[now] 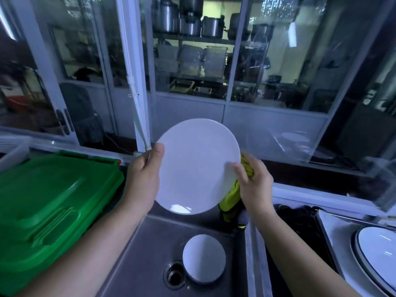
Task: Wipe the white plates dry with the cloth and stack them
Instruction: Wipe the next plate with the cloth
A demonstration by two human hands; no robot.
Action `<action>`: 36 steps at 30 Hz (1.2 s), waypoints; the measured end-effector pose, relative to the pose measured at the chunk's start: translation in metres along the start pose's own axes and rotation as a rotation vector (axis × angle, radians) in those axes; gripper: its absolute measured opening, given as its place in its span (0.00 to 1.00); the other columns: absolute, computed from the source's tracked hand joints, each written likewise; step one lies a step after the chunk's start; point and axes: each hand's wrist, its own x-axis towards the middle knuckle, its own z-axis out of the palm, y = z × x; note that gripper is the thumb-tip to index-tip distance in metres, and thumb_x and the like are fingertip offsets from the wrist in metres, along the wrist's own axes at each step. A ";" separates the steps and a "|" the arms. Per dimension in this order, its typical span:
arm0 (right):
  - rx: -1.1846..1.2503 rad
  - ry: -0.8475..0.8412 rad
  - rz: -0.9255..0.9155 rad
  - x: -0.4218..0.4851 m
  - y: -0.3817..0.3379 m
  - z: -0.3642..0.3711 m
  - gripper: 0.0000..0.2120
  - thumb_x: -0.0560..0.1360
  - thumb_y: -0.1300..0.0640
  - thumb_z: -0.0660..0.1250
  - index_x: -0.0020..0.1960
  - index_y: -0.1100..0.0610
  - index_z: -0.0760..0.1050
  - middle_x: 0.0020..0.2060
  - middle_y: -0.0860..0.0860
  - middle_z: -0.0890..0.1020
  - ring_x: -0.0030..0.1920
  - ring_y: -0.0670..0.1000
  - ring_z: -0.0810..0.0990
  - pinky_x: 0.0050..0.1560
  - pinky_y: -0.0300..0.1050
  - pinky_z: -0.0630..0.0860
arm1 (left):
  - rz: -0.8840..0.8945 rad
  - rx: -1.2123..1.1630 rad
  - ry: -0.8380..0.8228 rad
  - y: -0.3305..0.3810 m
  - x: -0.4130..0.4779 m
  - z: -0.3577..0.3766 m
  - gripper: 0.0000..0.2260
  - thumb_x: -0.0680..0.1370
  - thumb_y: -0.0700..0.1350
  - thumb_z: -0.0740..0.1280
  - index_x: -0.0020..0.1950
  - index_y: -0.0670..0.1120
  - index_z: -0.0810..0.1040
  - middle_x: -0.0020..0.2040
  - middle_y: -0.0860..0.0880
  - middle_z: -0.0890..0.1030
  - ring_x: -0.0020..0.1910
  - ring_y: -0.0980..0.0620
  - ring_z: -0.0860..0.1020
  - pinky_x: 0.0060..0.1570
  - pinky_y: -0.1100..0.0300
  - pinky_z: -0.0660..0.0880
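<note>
on my feed the large white plate sits in the middle of the frame, held up on edge above the steel sink with its face turned toward me. the left hand grips the plate's left rim. its thumb lies flat on the near face and its other fingers are out of sight behind the plate. the right hand is at the plate's right rim, with the thumb pressed on the near face. its fingers are curled round a yellow-green cloth bunched against the rim and the back of the plate. a tail of the cloth hangs below the hand, near the sink's right wall. i cannot tell how much of the plate's back the cloth covers. a bright glare spot shows near the plate's lower edge.

in the lower middle of the frame a small white dish lies on the sink floor, just right of the round drain, with a few water drops near it. green plastic trays fill the left of the frame beside the sink. at the lower right a white plate with a dark rim lies flat on a pale surface, cut off by the frame edge. a glass partition spans the upper half, and steel pots stand on a shelf behind it at the top centre.
</note>
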 end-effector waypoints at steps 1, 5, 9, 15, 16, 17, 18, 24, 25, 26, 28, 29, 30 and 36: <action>-0.033 0.089 -0.053 0.004 -0.007 -0.002 0.16 0.76 0.56 0.69 0.64 0.54 0.76 0.52 0.49 0.77 0.52 0.47 0.75 0.55 0.29 0.67 | -0.039 -0.036 0.020 0.000 0.003 0.000 0.28 0.65 0.74 0.64 0.37 0.48 0.78 0.42 0.50 0.80 0.42 0.51 0.78 0.47 0.49 0.74; -0.246 0.231 -0.384 0.008 -0.045 0.013 0.26 0.74 0.53 0.67 0.69 0.61 0.70 0.59 0.59 0.73 0.57 0.54 0.67 0.59 0.40 0.61 | -0.134 -0.096 0.099 0.006 0.010 0.004 0.24 0.65 0.70 0.64 0.37 0.49 0.78 0.40 0.50 0.79 0.42 0.50 0.77 0.48 0.48 0.75; -0.489 0.064 -0.414 0.008 -0.070 0.050 0.28 0.79 0.51 0.63 0.74 0.60 0.63 0.69 0.60 0.68 0.63 0.57 0.62 0.65 0.55 0.57 | -0.182 -0.143 0.069 0.015 0.010 0.008 0.22 0.65 0.69 0.64 0.39 0.51 0.75 0.38 0.49 0.77 0.39 0.50 0.75 0.44 0.53 0.71; -0.452 -0.125 -0.594 -0.005 -0.097 0.093 0.26 0.80 0.49 0.51 0.76 0.55 0.59 0.75 0.53 0.61 0.71 0.55 0.59 0.65 0.53 0.56 | -0.180 -0.199 0.080 0.031 0.038 -0.002 0.14 0.77 0.59 0.65 0.38 0.55 0.85 0.41 0.52 0.86 0.47 0.48 0.84 0.53 0.47 0.79; -0.440 -0.147 -0.650 -0.009 -0.097 0.098 0.25 0.80 0.51 0.52 0.76 0.55 0.60 0.75 0.53 0.62 0.72 0.55 0.60 0.65 0.53 0.58 | -0.192 -0.222 0.071 0.034 0.043 -0.004 0.15 0.77 0.58 0.65 0.37 0.55 0.85 0.40 0.51 0.86 0.48 0.46 0.84 0.54 0.47 0.79; -0.441 -0.178 -0.708 -0.013 -0.095 0.102 0.24 0.81 0.51 0.52 0.76 0.54 0.61 0.75 0.52 0.63 0.72 0.56 0.61 0.64 0.52 0.59 | -0.206 -0.242 0.068 0.037 0.049 -0.007 0.16 0.78 0.58 0.65 0.37 0.53 0.85 0.40 0.49 0.86 0.48 0.44 0.84 0.53 0.47 0.79; -0.455 -0.215 -0.761 -0.017 -0.090 0.104 0.23 0.82 0.52 0.53 0.76 0.53 0.61 0.75 0.51 0.63 0.73 0.55 0.61 0.64 0.51 0.59 | -0.215 -0.251 0.069 0.040 0.053 -0.011 0.17 0.78 0.58 0.65 0.37 0.50 0.85 0.40 0.48 0.86 0.47 0.43 0.83 0.51 0.47 0.79; -0.593 -0.289 -0.859 -0.010 -0.043 0.070 0.20 0.81 0.56 0.53 0.72 0.53 0.67 0.73 0.51 0.66 0.70 0.54 0.65 0.62 0.50 0.62 | -0.130 -0.143 0.056 0.043 0.068 -0.031 0.17 0.79 0.58 0.63 0.34 0.55 0.84 0.32 0.55 0.84 0.31 0.56 0.82 0.30 0.60 0.78; -0.602 -0.252 -0.819 -0.003 -0.040 0.063 0.20 0.80 0.56 0.54 0.72 0.54 0.68 0.72 0.52 0.67 0.68 0.55 0.66 0.61 0.51 0.63 | -0.125 -0.116 0.033 0.042 0.069 -0.032 0.18 0.79 0.58 0.63 0.33 0.56 0.83 0.31 0.55 0.84 0.30 0.56 0.81 0.29 0.61 0.77; -0.612 -0.204 -0.775 0.005 -0.040 0.060 0.21 0.79 0.57 0.55 0.71 0.55 0.69 0.71 0.53 0.68 0.66 0.56 0.66 0.59 0.52 0.64 | -0.131 -0.085 0.012 0.042 0.068 -0.032 0.18 0.79 0.59 0.62 0.33 0.54 0.84 0.32 0.54 0.84 0.32 0.55 0.82 0.30 0.61 0.78; -0.626 -0.115 -0.702 0.019 -0.050 0.060 0.21 0.79 0.58 0.57 0.71 0.57 0.70 0.70 0.55 0.70 0.63 0.57 0.66 0.56 0.57 0.66 | -0.148 -0.038 -0.022 0.040 0.064 -0.031 0.20 0.78 0.61 0.61 0.38 0.50 0.83 0.37 0.50 0.85 0.39 0.49 0.84 0.39 0.53 0.80; -0.624 -0.083 -0.686 0.024 -0.057 0.063 0.21 0.79 0.59 0.59 0.71 0.57 0.70 0.70 0.56 0.70 0.63 0.57 0.65 0.55 0.58 0.65 | -0.154 -0.019 -0.035 0.038 0.063 -0.030 0.21 0.78 0.62 0.60 0.39 0.48 0.83 0.39 0.47 0.85 0.41 0.45 0.84 0.41 0.50 0.80; -0.613 -0.060 -0.682 0.028 -0.065 0.068 0.21 0.78 0.61 0.63 0.71 0.57 0.70 0.70 0.57 0.70 0.63 0.57 0.64 0.55 0.58 0.65 | -0.147 0.000 -0.038 0.036 0.062 -0.028 0.22 0.78 0.63 0.59 0.40 0.48 0.82 0.39 0.46 0.85 0.40 0.44 0.84 0.39 0.51 0.80; -0.505 -0.138 -0.830 0.011 -0.105 0.107 0.22 0.82 0.52 0.51 0.75 0.54 0.63 0.74 0.56 0.63 0.69 0.58 0.63 0.62 0.54 0.60 | -0.161 0.066 -0.039 0.036 0.059 -0.014 0.27 0.62 0.78 0.49 0.36 0.66 0.81 0.33 0.54 0.84 0.36 0.56 0.82 0.41 0.54 0.79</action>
